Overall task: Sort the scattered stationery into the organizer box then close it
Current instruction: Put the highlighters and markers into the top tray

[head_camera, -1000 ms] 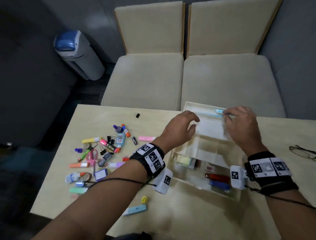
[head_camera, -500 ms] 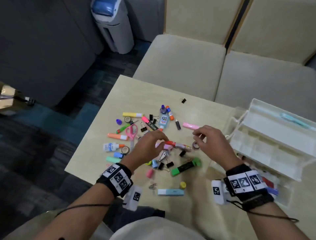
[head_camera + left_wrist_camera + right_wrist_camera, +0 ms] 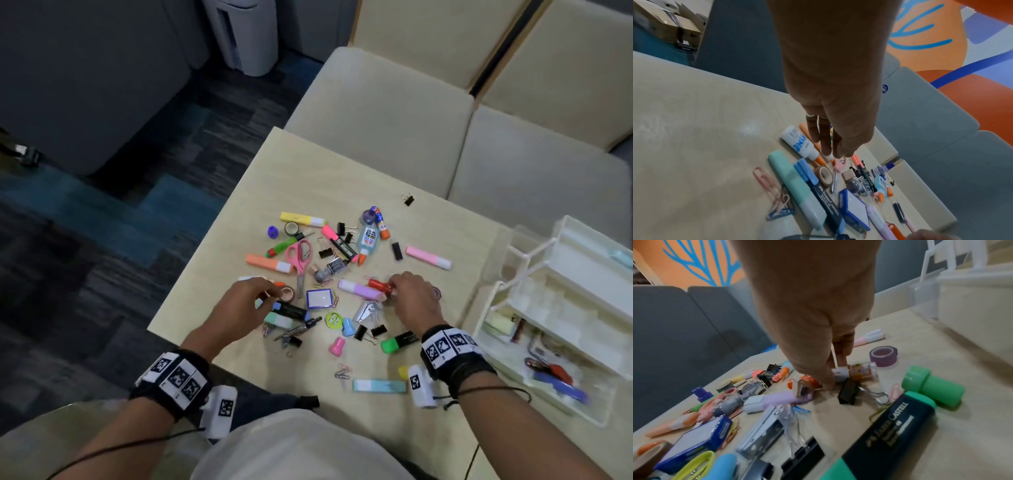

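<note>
Beige table (image 3: 219, 281) w/ scattered stationery, 2 hands over it: left hand (image 3: 239, 308) hovers relaxed, holding nothing; right hand (image 3: 412, 296) pinches red-capped tube (image 3: 378, 284), lying flat, long axis left-right. Organizer box (image 3: 561, 308) open, at right.

One scissors (image 3: 298, 257), two hands (image 3: 239, 310)

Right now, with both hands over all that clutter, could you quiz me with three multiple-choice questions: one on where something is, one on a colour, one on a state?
1. Where is the organizer box?
A. right of the pile
B. on the sofa
C. on the floor

2. What colour are the scissors' handles?
A. black
B. pink
C. yellow

3. The box is:
A. shut
B. upside down
C. open

Answers: 1 A, it stands at the table's right side; 2 B, pink loops show; 3 C, its trays are spread out, with pens inside.
</note>
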### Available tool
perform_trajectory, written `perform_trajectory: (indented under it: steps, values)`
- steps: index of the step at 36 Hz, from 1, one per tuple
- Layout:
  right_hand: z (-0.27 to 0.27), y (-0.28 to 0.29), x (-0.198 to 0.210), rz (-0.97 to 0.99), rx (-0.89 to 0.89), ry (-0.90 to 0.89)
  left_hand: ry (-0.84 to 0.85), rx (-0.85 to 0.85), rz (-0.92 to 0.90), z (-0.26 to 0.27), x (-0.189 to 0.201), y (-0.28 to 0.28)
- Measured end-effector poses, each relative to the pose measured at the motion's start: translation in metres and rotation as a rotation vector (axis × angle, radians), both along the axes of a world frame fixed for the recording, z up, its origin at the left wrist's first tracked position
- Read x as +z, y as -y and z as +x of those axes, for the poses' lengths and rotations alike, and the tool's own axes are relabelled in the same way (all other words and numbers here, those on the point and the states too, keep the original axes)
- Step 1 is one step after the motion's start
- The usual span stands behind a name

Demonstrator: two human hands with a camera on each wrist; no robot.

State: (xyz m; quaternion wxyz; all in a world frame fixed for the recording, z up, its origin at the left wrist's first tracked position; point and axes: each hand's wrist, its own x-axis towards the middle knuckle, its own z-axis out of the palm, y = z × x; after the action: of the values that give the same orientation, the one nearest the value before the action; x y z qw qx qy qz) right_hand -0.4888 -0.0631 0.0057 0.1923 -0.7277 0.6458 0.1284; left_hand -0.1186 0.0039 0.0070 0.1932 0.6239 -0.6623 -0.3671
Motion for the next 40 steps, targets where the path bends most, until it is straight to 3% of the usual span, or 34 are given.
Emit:
perform_trajectory:
  steps: [5,11,15,21,26,29,34,40]
  values:
    - [0.001,0.000,0.011,0.002,-0.039,0.002,-0.013,0.021,0.042,0.011,-0.001,0.015]
    - [0.009,-0.005,0.029,-0.041,-0.146,0.267,0.079,0.010,-0.034,0.008,-0.003,0.067]
    - [0.017,-0.010,0.040,-0.082,-0.140,0.319,0.160,0.021,-0.035,0.003,-0.011,0.109]
    - [0.026,-0.017,0.052,-0.078,-0.153,0.344,0.442,-0.077,0.009,-0.005,-0.020,0.151]
    - [0.023,-0.028,0.054,-0.045,-0.141,0.370,0.764,-0.219,0.032,-0.012,-0.028,0.158]
    - [0.018,-0.036,0.050,-0.030,-0.137,0.408,0.870,-0.276,-0.001,-0.015,-0.030,0.156]
    - [0.012,-0.047,0.043,-0.017,-0.131,0.430,0.879,-0.284,0.010,-0.018,-0.026,0.153]
    - [0.004,-0.052,0.043,-0.066,-0.159,0.480,0.717,-0.210,-0.013,-0.021,-0.014,0.149]
